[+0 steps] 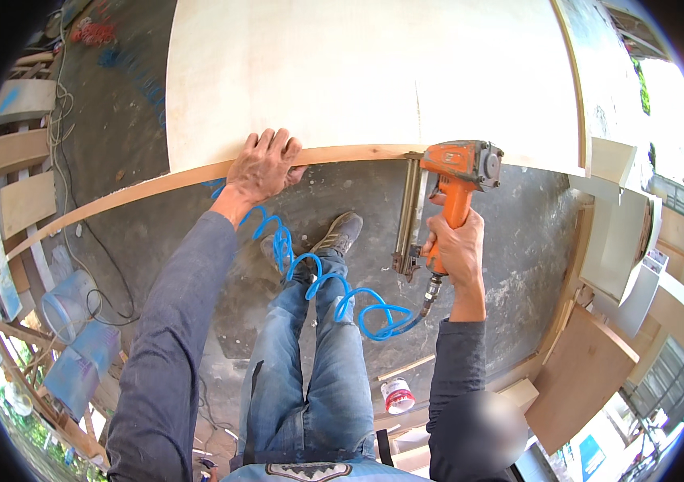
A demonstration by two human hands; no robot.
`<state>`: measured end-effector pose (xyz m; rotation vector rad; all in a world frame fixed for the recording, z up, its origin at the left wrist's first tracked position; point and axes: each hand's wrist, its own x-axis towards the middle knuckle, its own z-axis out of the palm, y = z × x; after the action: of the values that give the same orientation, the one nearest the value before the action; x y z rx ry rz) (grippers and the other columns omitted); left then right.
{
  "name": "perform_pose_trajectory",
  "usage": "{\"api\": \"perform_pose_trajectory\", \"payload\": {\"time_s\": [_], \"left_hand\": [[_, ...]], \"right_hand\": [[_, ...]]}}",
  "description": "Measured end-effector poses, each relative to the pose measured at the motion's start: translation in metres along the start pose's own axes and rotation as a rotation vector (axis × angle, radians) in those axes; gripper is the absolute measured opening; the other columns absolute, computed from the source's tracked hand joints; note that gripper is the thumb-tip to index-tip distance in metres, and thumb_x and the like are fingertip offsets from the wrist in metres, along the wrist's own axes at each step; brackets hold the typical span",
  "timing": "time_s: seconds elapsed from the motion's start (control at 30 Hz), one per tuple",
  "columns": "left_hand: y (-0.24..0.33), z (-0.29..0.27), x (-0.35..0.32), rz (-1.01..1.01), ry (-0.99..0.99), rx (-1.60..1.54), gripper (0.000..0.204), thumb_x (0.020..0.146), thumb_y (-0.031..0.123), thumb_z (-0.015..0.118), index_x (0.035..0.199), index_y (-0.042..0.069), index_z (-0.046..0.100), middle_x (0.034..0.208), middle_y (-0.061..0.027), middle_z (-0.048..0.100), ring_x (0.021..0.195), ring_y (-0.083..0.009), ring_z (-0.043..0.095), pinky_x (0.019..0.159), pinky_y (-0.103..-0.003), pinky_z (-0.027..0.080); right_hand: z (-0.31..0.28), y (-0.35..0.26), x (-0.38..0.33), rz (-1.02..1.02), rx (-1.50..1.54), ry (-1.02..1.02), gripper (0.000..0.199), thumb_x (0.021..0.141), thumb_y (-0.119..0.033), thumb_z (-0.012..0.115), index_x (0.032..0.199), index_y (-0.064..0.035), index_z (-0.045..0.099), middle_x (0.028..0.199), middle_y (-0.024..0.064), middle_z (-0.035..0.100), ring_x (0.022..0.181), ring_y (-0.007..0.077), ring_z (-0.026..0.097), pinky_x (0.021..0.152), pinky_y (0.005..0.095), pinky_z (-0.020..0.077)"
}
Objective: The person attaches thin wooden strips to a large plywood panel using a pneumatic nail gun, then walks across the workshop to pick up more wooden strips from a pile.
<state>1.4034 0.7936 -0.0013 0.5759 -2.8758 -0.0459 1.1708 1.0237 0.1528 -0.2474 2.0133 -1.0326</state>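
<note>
A large pale plywood panel (pixel 342 72) spreads out ahead of me, and a long thin wooden strip (pixel 358 153) runs along its near edge. The strip's left end sticks out well past the panel. My left hand (pixel 266 167) is closed over the strip, fingers on top against the panel and thumb toward me. In my right hand (pixel 462 245) is the grip of an orange pneumatic nail gun (pixel 456 189). Its nose touches or nearly touches the strip, right of my left hand. A coiled blue air hose (pixel 342 285) hangs from the handle's base across my legs.
Bent boards (pixel 16 153) and cables stand along the left, near a translucent bucket (pixel 69 301). A small red-and-white tub (pixel 397 395) sits behind me on the right. Light boxes (pixel 615 233) and a brown board (pixel 579 377) lie at the right.
</note>
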Motion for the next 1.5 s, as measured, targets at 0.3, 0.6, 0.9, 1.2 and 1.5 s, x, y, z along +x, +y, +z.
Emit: {"api": "perform_pose_trajectory", "payload": {"time_s": [0.3, 0.6, 0.9, 1.2, 1.5], "left_hand": [[-0.003, 0.003, -0.002, -0.026, -0.045, 0.002, 0.037, 0.084, 0.040, 0.070, 0.103, 0.013, 0.055, 0.101, -0.0078, 0.053, 0.095, -0.0256, 0.058, 0.076, -0.042, 0.048], [-0.003, 0.001, -0.002, -0.031, -0.060, -0.014, 0.039, 0.084, 0.041, 0.070, 0.105, 0.012, 0.055, 0.101, -0.0084, 0.054, 0.095, -0.0262, 0.058, 0.076, -0.042, 0.047], [0.000, 0.002, 0.000, -0.036, -0.073, 0.040, 0.040, 0.084, 0.043, 0.069, 0.104, 0.012, 0.054, 0.101, -0.0082, 0.054, 0.094, -0.0256, 0.057, 0.075, -0.041, 0.046], [0.007, 0.003, 0.006, -0.030, -0.055, 0.064, 0.039, 0.085, 0.043, 0.068, 0.103, 0.012, 0.053, 0.099, -0.0070, 0.053, 0.093, -0.0247, 0.056, 0.074, -0.041, 0.046], [0.012, 0.004, 0.008, -0.039, -0.063, 0.050, 0.039, 0.085, 0.043, 0.067, 0.104, 0.011, 0.055, 0.101, -0.0070, 0.054, 0.095, -0.0248, 0.056, 0.075, -0.041, 0.046]], "right_hand": [[0.000, 0.005, 0.003, -0.003, 0.014, -0.010, 0.033, 0.087, -0.002, 0.060, 0.119, 0.0071, 0.061, 0.069, 0.0041, 0.058, 0.049, 0.0130, 0.058, 0.049, 0.0312, 0.0504], [-0.002, 0.010, 0.005, -0.019, 0.008, -0.015, 0.033, 0.087, -0.004, 0.061, 0.118, 0.0070, 0.061, 0.071, 0.0051, 0.059, 0.048, 0.0132, 0.059, 0.048, 0.0307, 0.0496], [0.002, 0.003, 0.000, -0.007, -0.015, 0.018, 0.030, 0.088, -0.004, 0.061, 0.117, 0.0045, 0.061, 0.067, 0.0034, 0.057, 0.048, 0.0125, 0.059, 0.047, 0.0303, 0.0485], [0.011, -0.003, -0.004, -0.014, -0.012, -0.032, 0.031, 0.086, -0.006, 0.060, 0.116, 0.0034, 0.061, 0.067, 0.0015, 0.055, 0.049, 0.0107, 0.056, 0.046, 0.0302, 0.0455], [0.017, -0.001, -0.004, -0.017, -0.108, -0.083, 0.031, 0.087, -0.003, 0.061, 0.117, 0.0037, 0.063, 0.073, 0.0012, 0.056, 0.051, 0.0092, 0.056, 0.050, 0.0280, 0.0510]]}}
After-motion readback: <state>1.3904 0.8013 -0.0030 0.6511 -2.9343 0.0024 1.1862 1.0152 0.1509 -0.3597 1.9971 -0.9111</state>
